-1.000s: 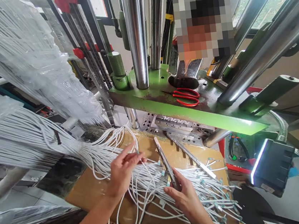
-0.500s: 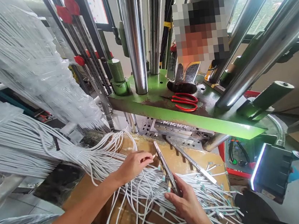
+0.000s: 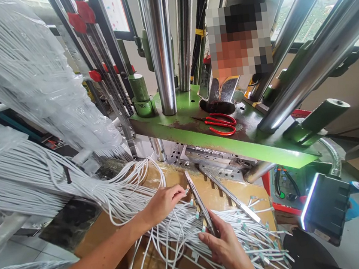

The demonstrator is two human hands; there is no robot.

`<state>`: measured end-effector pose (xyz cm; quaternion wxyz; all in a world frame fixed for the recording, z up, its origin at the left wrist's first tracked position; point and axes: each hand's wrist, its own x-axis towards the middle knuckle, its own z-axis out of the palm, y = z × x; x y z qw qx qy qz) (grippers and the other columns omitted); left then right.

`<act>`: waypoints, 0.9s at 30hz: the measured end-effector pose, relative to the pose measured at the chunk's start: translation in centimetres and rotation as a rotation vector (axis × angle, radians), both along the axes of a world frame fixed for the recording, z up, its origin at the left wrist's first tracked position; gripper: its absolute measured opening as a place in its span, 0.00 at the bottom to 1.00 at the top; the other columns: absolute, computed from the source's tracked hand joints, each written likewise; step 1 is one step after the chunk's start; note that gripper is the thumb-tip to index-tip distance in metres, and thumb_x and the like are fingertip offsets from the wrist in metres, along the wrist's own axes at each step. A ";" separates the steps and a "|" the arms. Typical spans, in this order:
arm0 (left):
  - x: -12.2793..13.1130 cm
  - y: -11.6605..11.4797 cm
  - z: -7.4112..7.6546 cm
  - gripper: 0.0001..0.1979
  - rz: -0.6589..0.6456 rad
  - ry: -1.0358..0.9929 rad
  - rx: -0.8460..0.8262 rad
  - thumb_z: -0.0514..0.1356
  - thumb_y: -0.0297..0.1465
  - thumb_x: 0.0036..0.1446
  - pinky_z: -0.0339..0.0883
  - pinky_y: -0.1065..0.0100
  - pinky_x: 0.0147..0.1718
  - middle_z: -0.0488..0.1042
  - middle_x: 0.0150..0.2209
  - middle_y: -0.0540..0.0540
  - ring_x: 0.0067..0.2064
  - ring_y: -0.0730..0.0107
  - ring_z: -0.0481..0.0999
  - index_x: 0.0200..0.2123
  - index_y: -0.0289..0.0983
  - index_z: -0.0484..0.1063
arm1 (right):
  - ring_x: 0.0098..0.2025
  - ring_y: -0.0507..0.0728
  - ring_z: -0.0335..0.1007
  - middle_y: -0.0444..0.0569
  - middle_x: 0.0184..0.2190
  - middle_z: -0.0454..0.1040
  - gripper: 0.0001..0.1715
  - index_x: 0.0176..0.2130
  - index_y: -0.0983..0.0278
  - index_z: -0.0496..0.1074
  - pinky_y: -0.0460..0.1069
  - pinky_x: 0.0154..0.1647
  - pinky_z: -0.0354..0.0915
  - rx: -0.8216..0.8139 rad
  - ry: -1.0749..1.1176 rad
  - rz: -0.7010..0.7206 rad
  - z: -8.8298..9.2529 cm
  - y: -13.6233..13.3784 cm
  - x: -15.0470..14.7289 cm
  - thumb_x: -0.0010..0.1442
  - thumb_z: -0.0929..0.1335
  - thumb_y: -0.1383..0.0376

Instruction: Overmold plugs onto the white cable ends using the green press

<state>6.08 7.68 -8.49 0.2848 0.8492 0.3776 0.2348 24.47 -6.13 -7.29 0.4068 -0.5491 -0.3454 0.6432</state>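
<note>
My right hand (image 3: 226, 243) is wrapped round the lower end of a narrow metal bar (image 3: 197, 199), which slants up and away. Small teal-tipped connectors sit along the bar's left side. At its upper left part, my left hand (image 3: 166, 203) pinches a small cable end beside the bar. White cables (image 3: 178, 234) with teal and metal ends spread beneath both hands over a brown work surface (image 3: 162, 171). A second metal bar (image 3: 232, 195) lies to the right, with small brass-coloured pieces along it.
Behind the hands stands a green press plate (image 3: 179, 130) with red-handled scissors (image 3: 220, 123) on it and steel columns (image 3: 162, 50). Plastic-wrapped cable bundles (image 3: 40, 81) hang left. At right is a lamp-edged dark box (image 3: 327, 206). A person (image 3: 237, 41) is behind the press.
My left hand has turned slightly and its fingers have moved a little closer to the bar. My right hand keeps its hold on the bar.
</note>
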 end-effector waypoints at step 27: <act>7.9 12.3 2.6 0.23 0.278 0.035 0.181 0.66 0.43 0.48 0.64 0.54 0.52 0.77 0.44 0.37 0.51 0.46 0.72 0.45 0.36 0.76 | 0.50 0.65 0.69 0.58 0.46 0.75 0.26 0.51 0.68 0.72 0.58 0.52 0.62 0.522 -1.246 -0.114 2.9 13.5 12.2 0.59 0.67 0.54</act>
